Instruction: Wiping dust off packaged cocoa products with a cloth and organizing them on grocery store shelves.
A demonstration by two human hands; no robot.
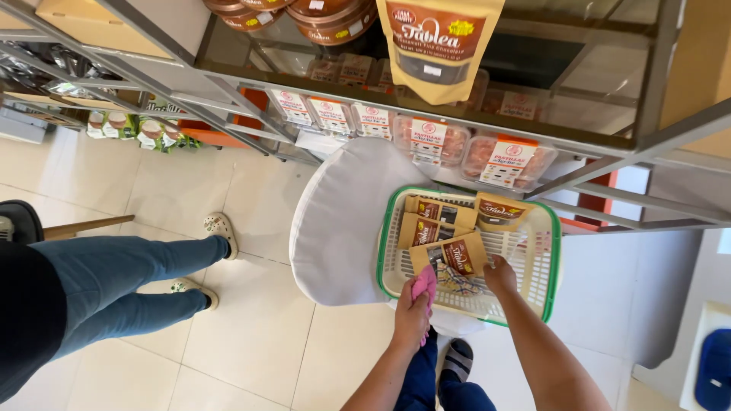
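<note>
Hands: left (412, 313) clutches a pink cloth (424, 286), right (499, 275) grips a tan pouch (454, 261) over the green-rimmed basket (550, 259).

The top of the large brown pouch (440, 46) is cut off by the upper edge, as are the brown tubs (335, 17) beside it. The lower corner of the pouch in the basket (454, 262) is covered by the pink cloth (423, 288) and by the right hand (499, 275), whose fingertips are hidden behind it. The grasp of the left hand (411, 318) on the cloth cannot be made out. The bystander in jeans (114, 285) is cropped at the left edge. The blue object (714, 371) at the right edge is only partly seen.
</note>
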